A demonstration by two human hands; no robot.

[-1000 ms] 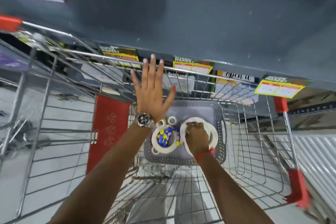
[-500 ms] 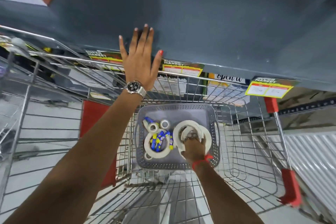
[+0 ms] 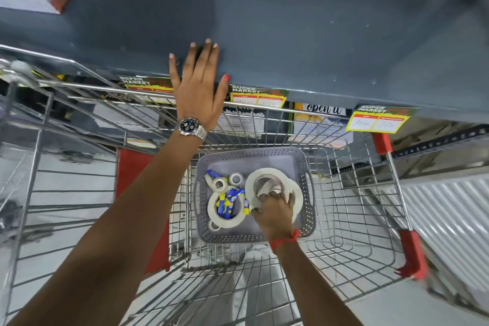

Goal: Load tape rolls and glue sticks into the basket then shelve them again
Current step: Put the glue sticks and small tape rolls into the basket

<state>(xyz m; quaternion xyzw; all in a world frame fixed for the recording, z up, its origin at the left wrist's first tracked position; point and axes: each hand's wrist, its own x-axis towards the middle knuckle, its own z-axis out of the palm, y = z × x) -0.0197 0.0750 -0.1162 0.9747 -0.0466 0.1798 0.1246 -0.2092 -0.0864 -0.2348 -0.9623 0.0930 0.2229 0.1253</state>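
My left hand had gone from hovering over the cart rim a second ago to lying flat on the grey shelf, fingers spread and holding nothing. My right hand stayed down in the basket, fingers curled around the big tape roll, which sat tilted against a second big roll; from this view I couldn't tell if it was lifted clear of the floor of the basket. Left of it lay another wide roll with blue-and-yellow glue sticks across its hole, plus small rolls nearer the shelf. The basket sat inside the cart, which was parked against the shelf edge with its price tags. I judged loading was finished and shelving was starting: left hand bracing or marking the spot, right about to bring the roll up.
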